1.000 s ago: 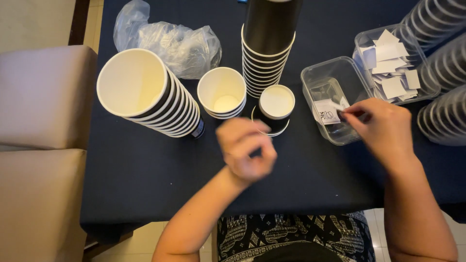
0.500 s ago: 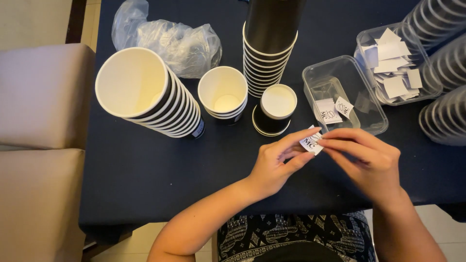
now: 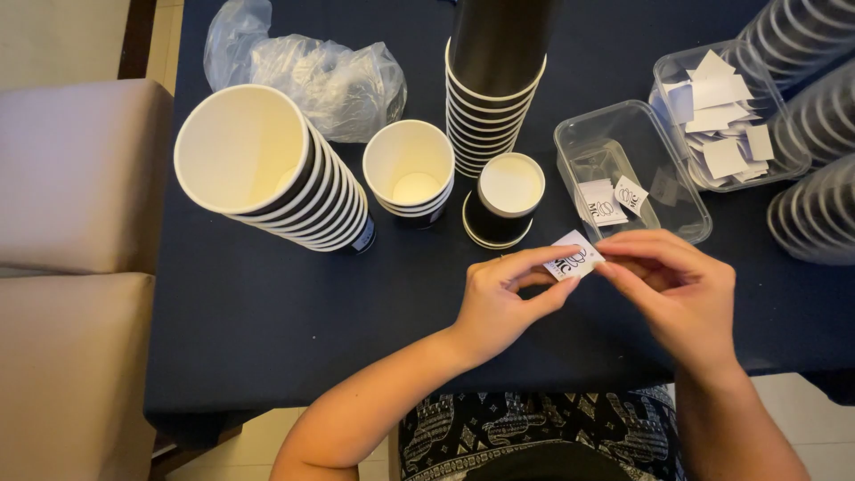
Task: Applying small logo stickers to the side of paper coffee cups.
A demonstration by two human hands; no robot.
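Both hands meet over the dark blue tablecloth (image 3: 267, 321), just in front of the person's body, with a small white printed sticker (image 3: 574, 256) pinched between them. The left hand (image 3: 503, 303) grips the sticker's lower left edge between thumb and forefinger, the other fingers curled in; the right hand (image 3: 681, 289) closes its fingertips on the sticker's right edge, the remaining fingers bent loosely over the palm. The sticker sits in the air above the cloth — tilted, its printed face up toward the camera. Just beyond the hands stands a single black paper cup (image 3: 503, 200) with a white inside, resting on what looks like one or two more cups nested under it. To its left is a short stack of white-lined cups (image 3: 410, 174), and further left a long stack of cups lying on its side (image 3: 276, 183), mouth toward the camera. A tall upright stack of black cups (image 3: 494, 80) rises behind the single cup, and a crumpled clear plastic bag (image 3: 312, 76) lies at the far left of the cloth. To the right, a clear plastic tub (image 3: 659, 214) holds a few more printed stickers, and a second tub (image 3: 784, 165) behind it holds blank-looking white paper pieces — more cup stacks (image 3: 815, 209) lie along the right edge.
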